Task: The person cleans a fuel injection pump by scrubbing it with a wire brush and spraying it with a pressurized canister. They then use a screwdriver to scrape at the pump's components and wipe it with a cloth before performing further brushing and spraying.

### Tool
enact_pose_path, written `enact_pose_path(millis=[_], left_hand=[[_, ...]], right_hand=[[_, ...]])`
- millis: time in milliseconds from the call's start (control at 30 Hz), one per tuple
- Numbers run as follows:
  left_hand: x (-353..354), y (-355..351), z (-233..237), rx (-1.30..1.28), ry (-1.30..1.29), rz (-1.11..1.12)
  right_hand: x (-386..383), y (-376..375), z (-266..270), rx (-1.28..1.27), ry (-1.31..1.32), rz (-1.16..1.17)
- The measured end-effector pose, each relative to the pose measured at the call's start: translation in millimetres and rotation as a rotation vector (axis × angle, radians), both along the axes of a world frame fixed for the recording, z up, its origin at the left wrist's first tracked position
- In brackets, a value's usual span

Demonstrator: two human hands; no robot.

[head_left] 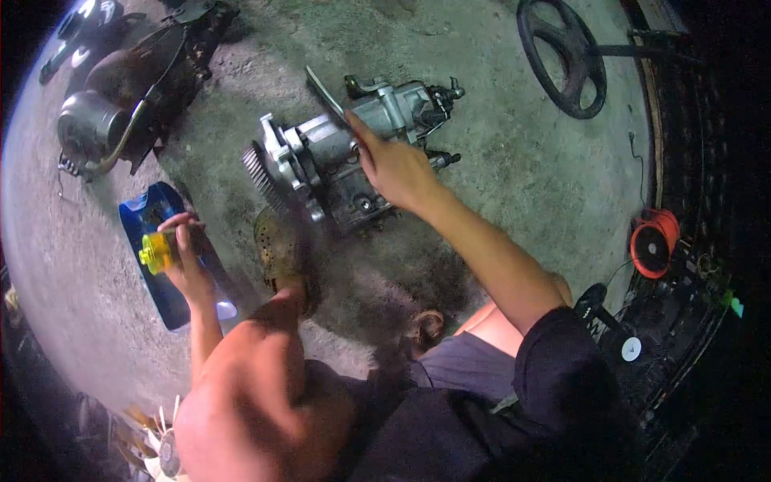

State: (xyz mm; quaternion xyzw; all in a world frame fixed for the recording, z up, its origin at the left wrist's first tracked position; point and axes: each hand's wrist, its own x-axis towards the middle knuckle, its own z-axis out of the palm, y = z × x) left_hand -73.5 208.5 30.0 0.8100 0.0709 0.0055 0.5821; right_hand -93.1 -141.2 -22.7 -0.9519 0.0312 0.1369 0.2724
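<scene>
In the head view, the pump (392, 112) lies on its side on the concrete floor (498, 104). It looks heavy and stiff, perhaps slick with oil; its thick metal body offers the safest hold, away from the toothed gear (261, 175) and thin end fittings (443, 100). The right hand (395, 173) grips a slim tool (324, 90) over it; contact is unclear. The left hand (191, 269) clasps a light-looking yellow container (161, 251) above the blue tray (158, 297).
</scene>
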Motion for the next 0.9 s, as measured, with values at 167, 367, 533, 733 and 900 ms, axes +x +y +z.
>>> enact_pose_path(millis=[167,367,533,733,900], left_hand=[[-54,48,-11,0.036,0.049,0.150],[-84,61,-11,0.088,0.037,0.173],[-91,68,-18,0.076,0.059,0.182],[-96,68,-20,0.095,0.022,0.129],[-107,71,-22,0.067,0.025,0.151]], right_hand=[[-21,14,21,-0.060,0.120,-0.017],[14,30,6,-0.055,0.066,-0.035],[-64,15,15,-0.038,0.039,-0.008],[9,33,-7,-0.009,-0.020,-0.029],[-8,50,5,0.057,0.048,0.031]])
